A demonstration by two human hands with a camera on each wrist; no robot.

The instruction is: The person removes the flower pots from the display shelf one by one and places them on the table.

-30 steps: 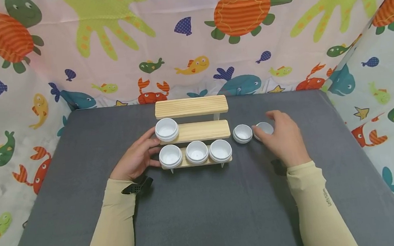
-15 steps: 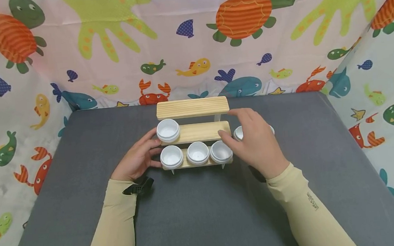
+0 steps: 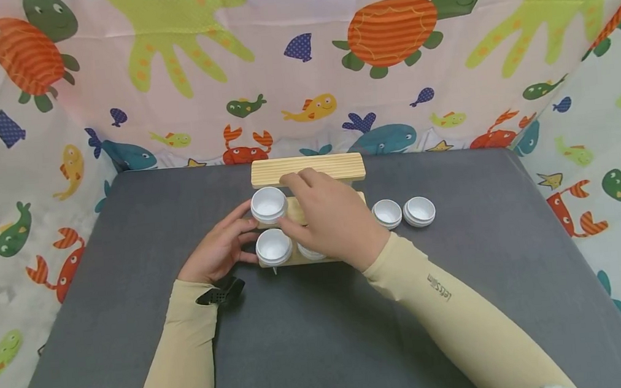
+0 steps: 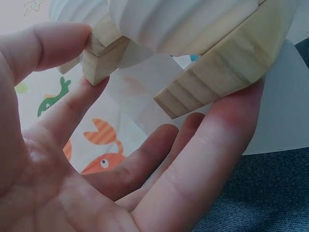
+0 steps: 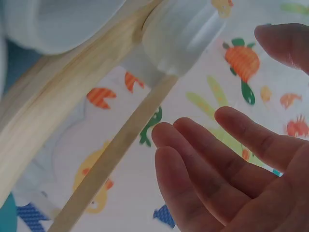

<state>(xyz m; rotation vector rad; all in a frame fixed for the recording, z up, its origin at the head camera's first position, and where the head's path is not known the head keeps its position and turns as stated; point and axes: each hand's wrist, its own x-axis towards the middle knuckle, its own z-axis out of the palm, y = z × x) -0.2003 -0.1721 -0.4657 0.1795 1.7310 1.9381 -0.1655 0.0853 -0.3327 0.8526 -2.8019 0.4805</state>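
Observation:
A three-tier wooden stand (image 3: 308,169) sits on the grey table. My left hand (image 3: 218,248) holds its left side; in the left wrist view, the thumb and a finger pinch the wooden end of one tier (image 4: 104,58). A small white ribbed bowl (image 3: 269,205) rests at the left of the middle tier. Below it, another white bowl (image 3: 274,246) sits on the front tier, beside a partly covered one (image 3: 310,253). My right hand (image 3: 341,222) hovers over the stand, close to the middle-tier bowl, fingers spread around nothing in the right wrist view; it hides the front tier's right end.
Two more white bowls, a nearer one (image 3: 387,213) and an outer one (image 3: 419,210), stand on the table (image 3: 312,335) right of the stand. A sea-animal patterned cloth (image 3: 176,58) hangs behind and along both sides.
My right hand has left the outer bowl on the right and moved leftward over the stand to the middle-tier bowl. Both table bowls stay put. My left hand keeps its hold.

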